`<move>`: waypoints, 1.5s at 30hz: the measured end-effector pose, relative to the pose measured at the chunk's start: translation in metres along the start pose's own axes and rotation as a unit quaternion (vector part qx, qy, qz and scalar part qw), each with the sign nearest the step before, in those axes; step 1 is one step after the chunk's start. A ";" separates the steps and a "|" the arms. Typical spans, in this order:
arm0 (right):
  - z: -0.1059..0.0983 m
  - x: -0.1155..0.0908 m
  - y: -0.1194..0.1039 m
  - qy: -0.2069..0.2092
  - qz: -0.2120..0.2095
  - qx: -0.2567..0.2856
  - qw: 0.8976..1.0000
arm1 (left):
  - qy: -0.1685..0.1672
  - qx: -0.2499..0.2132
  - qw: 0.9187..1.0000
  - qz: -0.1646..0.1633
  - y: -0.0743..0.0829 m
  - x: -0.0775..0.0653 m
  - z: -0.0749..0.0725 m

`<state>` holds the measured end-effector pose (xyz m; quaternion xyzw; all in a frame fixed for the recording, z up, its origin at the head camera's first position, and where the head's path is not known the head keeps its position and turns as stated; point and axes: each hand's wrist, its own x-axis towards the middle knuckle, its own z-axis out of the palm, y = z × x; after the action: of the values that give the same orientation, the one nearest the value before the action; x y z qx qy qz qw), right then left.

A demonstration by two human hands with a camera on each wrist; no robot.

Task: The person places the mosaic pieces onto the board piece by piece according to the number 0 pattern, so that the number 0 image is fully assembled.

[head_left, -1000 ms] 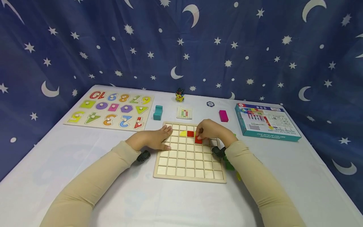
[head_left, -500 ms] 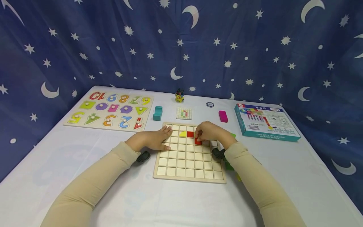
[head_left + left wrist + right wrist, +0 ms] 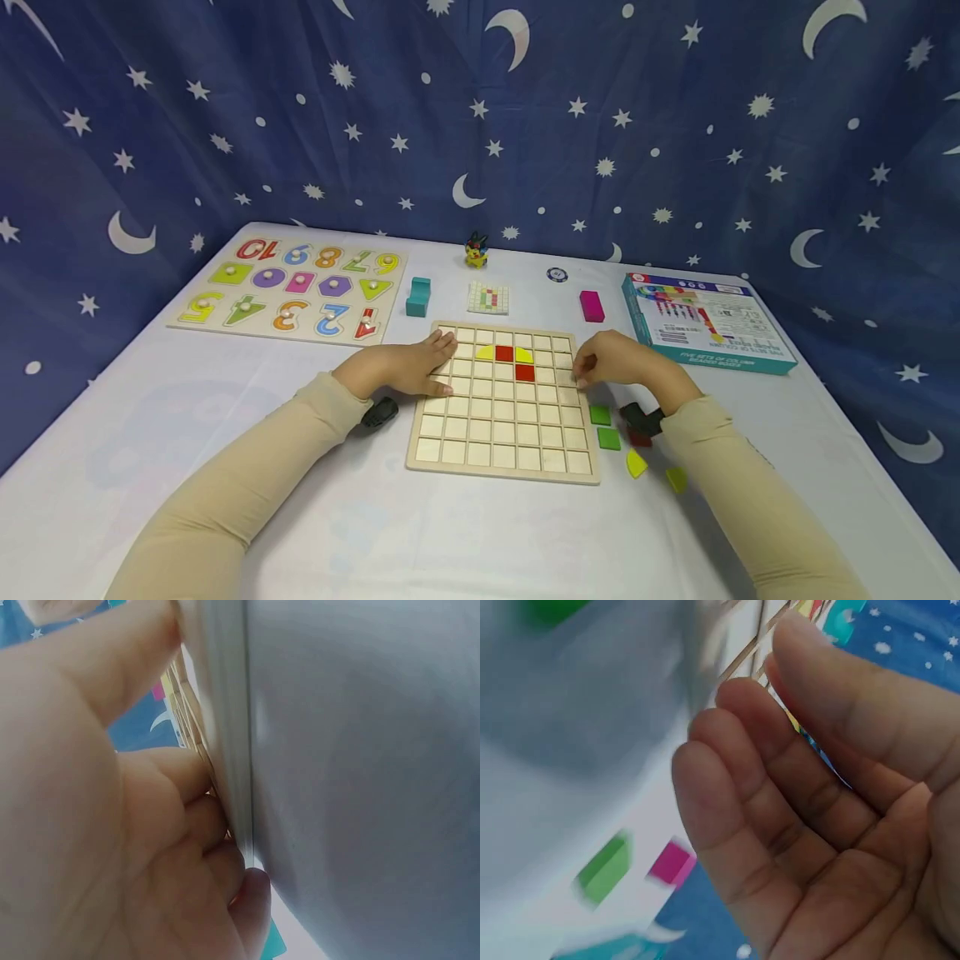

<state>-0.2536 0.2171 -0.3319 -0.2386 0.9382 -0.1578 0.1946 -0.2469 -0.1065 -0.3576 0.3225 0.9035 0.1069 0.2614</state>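
A wooden grid board lies mid-table in the head view. My left hand rests on its left edge, fingers spread; the left wrist view shows its fingertips along that rim. Set in the grid are two red squares and two yellow rounded pieces, one on each side of the upper red square. My right hand hovers at the board's right edge, fingers loosely bent, and the right wrist view shows nothing in it. Green squares, yellow pieces and a partly hidden red piece lie below it.
Behind the board lie a small pattern card, a teal block, a magenta block, a poker chip and a small yellow figurine. A number puzzle sits at left, a cardboard box at right.
My right hand has let go of the lower red square, now in its cell, and moved right to the board's edge. Loose pieces have come into view. My left hand has stayed put.
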 end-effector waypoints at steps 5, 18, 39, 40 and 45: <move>-0.004 -0.018 0.018 -0.015 0.030 0.007 0.999 | 0.004 0.003 1.000 -0.001 -0.001 0.001 0.000; 0.007 -0.048 0.033 -0.054 0.091 0.029 0.994 | 0.004 0.003 1.000 0.004 0.001 0.001 0.001; 0.006 -0.039 0.027 -0.033 0.074 0.008 0.997 | 0.007 -0.002 1.000 0.007 0.003 -0.001 0.000; 0.004 -0.038 0.027 -0.034 0.074 0.007 0.997 | 0.006 -0.003 1.000 0.006 0.002 -0.001 0.000; -0.002 -0.037 0.024 -0.031 0.075 0.006 0.997 | 0.004 0.000 1.000 0.000 0.001 0.001 0.001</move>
<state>-0.2341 0.2560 -0.3286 -0.1709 0.9461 -0.1408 0.2364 -0.2465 -0.1052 -0.3591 0.3222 0.9043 0.1083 0.2583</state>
